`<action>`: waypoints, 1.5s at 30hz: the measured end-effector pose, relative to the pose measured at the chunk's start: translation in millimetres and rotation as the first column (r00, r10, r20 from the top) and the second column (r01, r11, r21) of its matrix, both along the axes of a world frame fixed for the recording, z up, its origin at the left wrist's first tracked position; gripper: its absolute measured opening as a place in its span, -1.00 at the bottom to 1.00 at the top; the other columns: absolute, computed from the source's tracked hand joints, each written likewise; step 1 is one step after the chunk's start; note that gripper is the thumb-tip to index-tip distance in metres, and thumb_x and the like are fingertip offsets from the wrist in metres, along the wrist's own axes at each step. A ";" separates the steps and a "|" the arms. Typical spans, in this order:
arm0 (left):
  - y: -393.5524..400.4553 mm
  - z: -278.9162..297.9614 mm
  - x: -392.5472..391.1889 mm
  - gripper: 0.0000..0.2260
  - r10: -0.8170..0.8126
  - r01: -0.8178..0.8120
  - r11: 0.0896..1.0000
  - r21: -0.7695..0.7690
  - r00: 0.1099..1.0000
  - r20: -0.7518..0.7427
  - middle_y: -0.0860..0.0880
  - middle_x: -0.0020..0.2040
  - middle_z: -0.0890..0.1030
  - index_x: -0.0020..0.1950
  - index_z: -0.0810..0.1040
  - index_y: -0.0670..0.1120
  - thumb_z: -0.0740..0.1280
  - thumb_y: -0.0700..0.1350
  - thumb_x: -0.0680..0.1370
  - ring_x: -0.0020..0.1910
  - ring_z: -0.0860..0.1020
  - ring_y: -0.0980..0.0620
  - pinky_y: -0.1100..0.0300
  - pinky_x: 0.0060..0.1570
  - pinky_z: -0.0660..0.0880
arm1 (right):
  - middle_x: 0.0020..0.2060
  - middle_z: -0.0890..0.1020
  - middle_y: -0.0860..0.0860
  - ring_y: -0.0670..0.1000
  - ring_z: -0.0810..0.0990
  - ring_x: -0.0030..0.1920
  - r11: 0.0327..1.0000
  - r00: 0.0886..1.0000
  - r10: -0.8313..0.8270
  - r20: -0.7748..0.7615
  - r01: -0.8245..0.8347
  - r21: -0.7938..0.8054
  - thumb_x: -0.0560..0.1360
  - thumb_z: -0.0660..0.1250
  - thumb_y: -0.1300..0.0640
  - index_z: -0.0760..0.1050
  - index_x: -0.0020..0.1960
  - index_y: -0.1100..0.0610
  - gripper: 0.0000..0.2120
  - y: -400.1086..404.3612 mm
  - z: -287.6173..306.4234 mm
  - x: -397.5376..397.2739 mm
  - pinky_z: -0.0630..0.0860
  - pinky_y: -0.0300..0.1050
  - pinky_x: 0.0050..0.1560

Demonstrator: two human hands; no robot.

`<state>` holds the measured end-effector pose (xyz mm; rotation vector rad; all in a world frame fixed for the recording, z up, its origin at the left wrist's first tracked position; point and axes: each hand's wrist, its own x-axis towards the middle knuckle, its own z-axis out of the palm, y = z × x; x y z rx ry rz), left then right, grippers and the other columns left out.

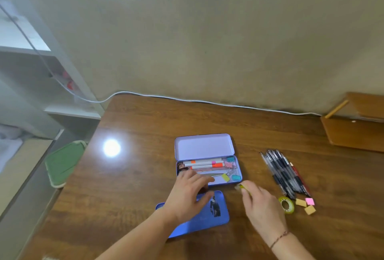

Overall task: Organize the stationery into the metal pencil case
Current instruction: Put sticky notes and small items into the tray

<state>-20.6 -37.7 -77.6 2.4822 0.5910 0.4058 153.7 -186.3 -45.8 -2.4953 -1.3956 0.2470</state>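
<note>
The metal pencil case (208,169) lies open near the middle of the wooden table (145,135), its pale lilac lid (204,146) tipped back toward the wall. Inside the tray lie white markers (204,164) with orange and pink bands along the far side, and binder clips in teal (236,177), pink (228,164) and yellow (225,177) at the right end. The left hand (190,195) rests on the near left corner of the tray, fingers spread and fairly straight, holding nothing that can be seen. The right hand (260,203) hovers just right of the tray's near right corner, its fingertips pinching a small yellowish item (242,186) that is too blurred to name.

Just in front of the open case, partly under the left hand, lies a second blue tin (216,212) with a dark printed figure. To the right lies a bundle of pens (284,173), and near their closer ends sit a roll of yellow-green tape (286,204) and three small erasers (301,202), two tan and one pink. A white cable (207,102) runs along the table's far edge against the wall
</note>
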 end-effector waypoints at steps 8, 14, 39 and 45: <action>-21.4 11.1 7.5 -0.88 0.259 -0.049 0.550 -0.834 0.959 0.115 0.02 -0.27 0.65 0.01 0.55 -0.16 0.43 -0.18 0.53 -0.26 0.61 0.08 0.20 -0.14 0.54 | -0.33 0.61 -0.11 -0.07 0.59 -0.33 0.982 0.982 0.186 0.011 -0.187 0.041 0.36 0.46 0.07 0.55 -0.11 -0.02 -0.87 25.5 13.8 -56.0 0.40 -0.22 -0.44; -4.8 5.3 0.1 -0.84 0.233 -0.046 0.494 -0.868 0.969 0.082 -0.06 -0.19 0.64 -0.04 0.53 -0.19 0.42 -0.22 0.42 -0.19 0.61 0.00 0.11 -0.12 0.59 | 0.09 0.46 -0.30 -0.29 0.38 0.15 0.966 0.927 0.252 -0.277 -0.224 0.129 0.39 0.32 -0.27 0.55 0.14 -0.09 -0.60 17.1 0.9 -38.6 0.33 -0.36 0.15; 36.8 3.0 53.2 -0.81 0.517 -0.387 0.582 -0.715 0.855 -0.042 0.16 -0.33 0.62 -0.20 0.61 0.04 0.32 0.04 0.58 -0.33 0.51 0.22 0.37 -0.36 0.39 | -0.06 0.68 -0.13 -0.11 0.63 0.03 0.886 0.655 0.101 -0.749 0.283 0.366 0.43 0.37 0.39 0.63 -0.07 -0.10 -0.62 61.7 -13.5 32.4 0.55 -0.28 0.02; 40.3 0.4 57.3 -0.94 0.478 -0.265 0.271 -0.925 0.872 -0.110 -0.03 -0.34 0.63 -0.02 0.63 -0.12 0.43 -0.18 0.52 -0.34 0.56 0.04 0.23 -0.25 0.52 | -0.06 0.68 -0.10 -0.07 0.62 0.04 0.898 0.578 0.175 -0.797 0.238 0.370 0.48 0.37 0.26 0.63 -0.04 -0.08 -0.75 62.6 -16.5 32.8 0.56 -0.27 -0.05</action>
